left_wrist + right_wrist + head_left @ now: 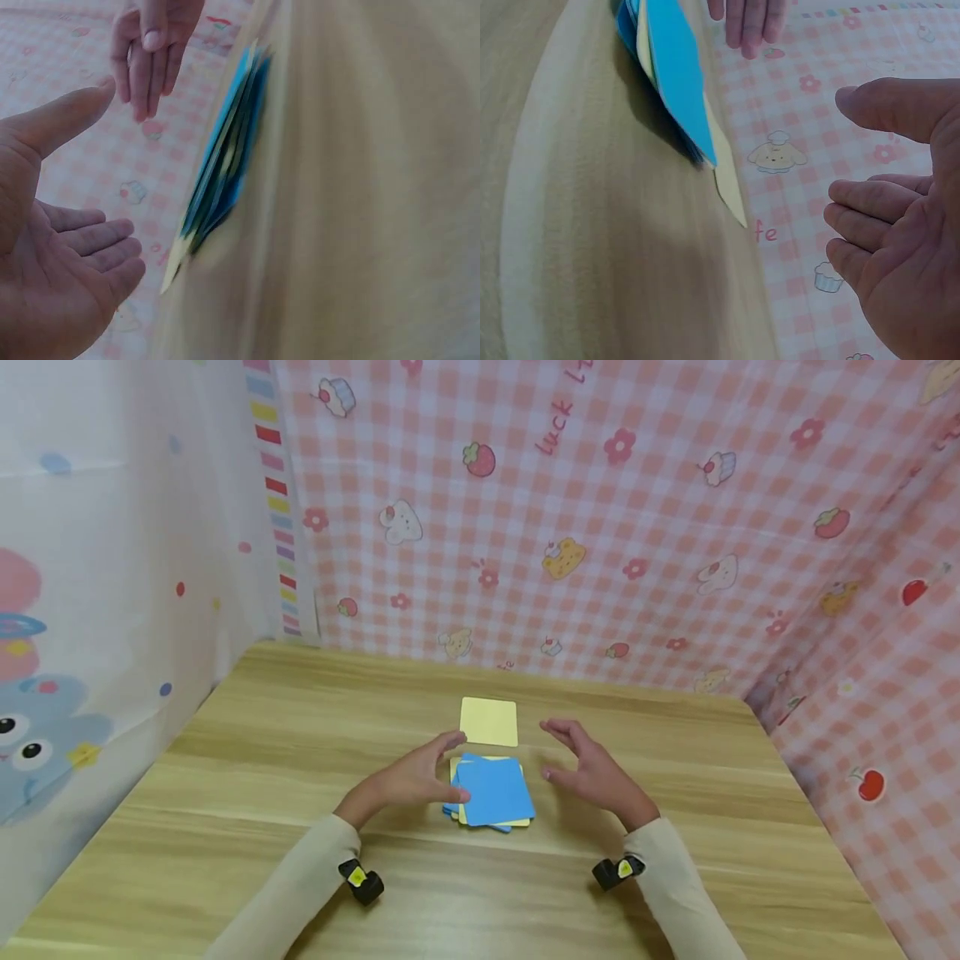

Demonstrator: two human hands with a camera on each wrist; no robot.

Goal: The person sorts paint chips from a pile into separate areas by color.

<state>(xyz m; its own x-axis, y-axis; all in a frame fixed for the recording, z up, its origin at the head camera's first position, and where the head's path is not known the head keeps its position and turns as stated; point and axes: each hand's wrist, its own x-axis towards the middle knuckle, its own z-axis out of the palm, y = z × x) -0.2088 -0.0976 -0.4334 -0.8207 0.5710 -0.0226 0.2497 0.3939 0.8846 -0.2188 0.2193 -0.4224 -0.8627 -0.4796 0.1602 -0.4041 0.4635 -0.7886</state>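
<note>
Card stack (491,793): edges uneven, flanked by both hands.
Left hand (416,777): open, at left edge.
Right hand (588,768): open, held apart.
Yellow card (489,722): laid singly beyond.

Soft, even light fills the head view, bright and sharp, with faint shadows under the card stack (491,792) and slight bending toward the frame edges. The left wrist view is dim and motion-blurred; the right wrist view is brighter, mildly soft.

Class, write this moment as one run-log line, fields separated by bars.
left hand: open, at card pile | right hand: open, beside pile | lone yellow card: apart, behind pile | surface: wooden table
</note>
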